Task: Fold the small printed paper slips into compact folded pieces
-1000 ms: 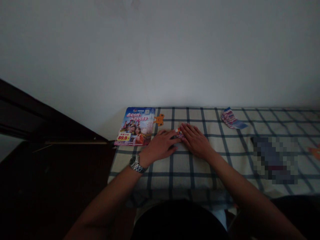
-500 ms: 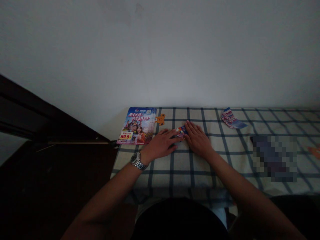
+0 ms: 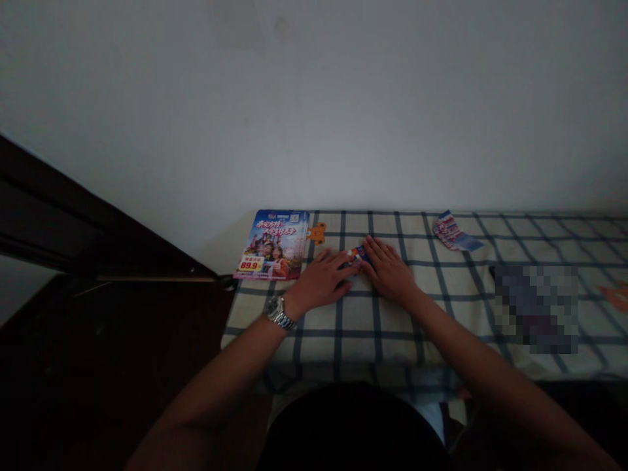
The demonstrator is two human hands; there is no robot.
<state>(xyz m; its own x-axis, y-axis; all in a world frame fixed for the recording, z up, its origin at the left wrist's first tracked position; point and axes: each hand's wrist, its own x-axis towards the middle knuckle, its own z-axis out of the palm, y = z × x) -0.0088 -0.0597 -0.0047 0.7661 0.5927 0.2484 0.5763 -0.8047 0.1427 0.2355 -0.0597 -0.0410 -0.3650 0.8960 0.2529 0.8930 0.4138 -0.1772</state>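
A small, colourful piece of printed paper (image 3: 359,254) lies on the checked tablecloth, mostly covered by my two hands. My left hand (image 3: 326,276), with a metal watch on its wrist, rests palm down with fingers spread over the paper's left part. Flat on its right part lies my right hand (image 3: 387,269), fingers stretched out side by side. To the left is a stack of printed flyers (image 3: 272,248) showing "89.9". An orange bear-shaped cutout (image 3: 316,233) lies between the flyers and my hands.
The checked tablecloth (image 3: 304,343) covers a table against a pale wall (image 3: 392,118). Several folded paper strips (image 3: 454,234) lie fanned at the back right. A dark, pixelated object (image 3: 532,311) sits farther right. Part of another person's hand (image 3: 615,294) shows at the right edge.
The hands have drawn slightly closer together, and less of the colourful paper shows between them. The whole view has shifted a little.
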